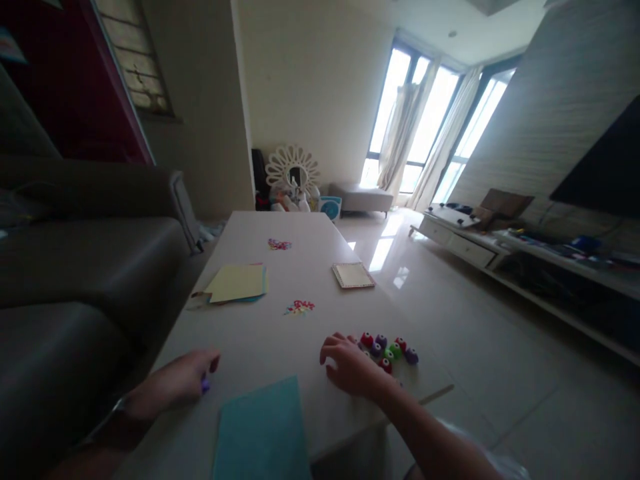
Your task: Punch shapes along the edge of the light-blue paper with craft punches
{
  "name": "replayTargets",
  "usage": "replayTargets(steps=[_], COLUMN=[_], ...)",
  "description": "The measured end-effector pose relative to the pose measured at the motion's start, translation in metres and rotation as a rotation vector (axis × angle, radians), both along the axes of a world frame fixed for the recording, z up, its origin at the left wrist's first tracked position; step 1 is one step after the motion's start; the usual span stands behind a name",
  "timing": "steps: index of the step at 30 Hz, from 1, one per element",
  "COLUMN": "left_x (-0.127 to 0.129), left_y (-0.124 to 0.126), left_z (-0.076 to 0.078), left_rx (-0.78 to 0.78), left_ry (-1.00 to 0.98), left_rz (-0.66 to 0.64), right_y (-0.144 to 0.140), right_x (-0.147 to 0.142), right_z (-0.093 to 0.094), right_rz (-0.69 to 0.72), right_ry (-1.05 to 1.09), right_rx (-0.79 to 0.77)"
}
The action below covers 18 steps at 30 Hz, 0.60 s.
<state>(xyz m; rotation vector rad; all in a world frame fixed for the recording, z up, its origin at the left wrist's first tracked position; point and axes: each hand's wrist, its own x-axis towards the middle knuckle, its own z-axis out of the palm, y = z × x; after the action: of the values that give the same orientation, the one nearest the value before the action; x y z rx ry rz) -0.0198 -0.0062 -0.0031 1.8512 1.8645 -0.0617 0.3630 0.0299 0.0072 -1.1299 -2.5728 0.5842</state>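
Observation:
At the left of the table, my left hand point(175, 383) is closed, with a small purple piece point(205, 386) showing under its fingers; most of the piece is hidden. My right hand point(345, 363) hovers low over the table, fingers bent and apart, with nothing visible in them. Right beside it lies a cluster of small rounded pieces point(390, 352) in red, purple and green, each with a pale ring and dark centre. My right wrist hides part of this cluster. Between my hands, near the front edge, lies a blue-green sheet point(263, 430).
Yellow and blue paper sheets point(237, 283) are stacked at the table's left. A square pale card pad point(353, 275) lies at the right edge. Tiny coloured bits form one pile point(301, 307) mid-table and another pile point(279, 245) farther back. A dark sofa point(90, 260) flanks the left.

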Motion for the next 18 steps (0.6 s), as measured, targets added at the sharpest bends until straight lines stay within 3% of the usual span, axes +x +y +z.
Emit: replayTargets(steps=[3,10,14,18], left_x=[0.030,0.108,0.122,0.127], left_y=[0.000,-0.019,-0.025,-0.024], left_z=[0.013,0.026,0.028,0.027], left_rx=[0.109,0.103,0.094,0.116], left_ry=[-0.184,-0.535,-0.675,-0.787], left_rz=[-0.040,-0.107,-0.118,-0.092], right_y=[-0.007,-0.039,-0.049,-0.048], right_x=[-0.007,-0.037,-0.051,-0.053], right_z=[-0.001,0.005,0.006,0.005], right_rz=[-0.002,0.149,0.251,0.266], right_ry=[0.034,0.272,0.364,0.417], right_rx=[-0.013,-0.140,-0.176,-0.185])
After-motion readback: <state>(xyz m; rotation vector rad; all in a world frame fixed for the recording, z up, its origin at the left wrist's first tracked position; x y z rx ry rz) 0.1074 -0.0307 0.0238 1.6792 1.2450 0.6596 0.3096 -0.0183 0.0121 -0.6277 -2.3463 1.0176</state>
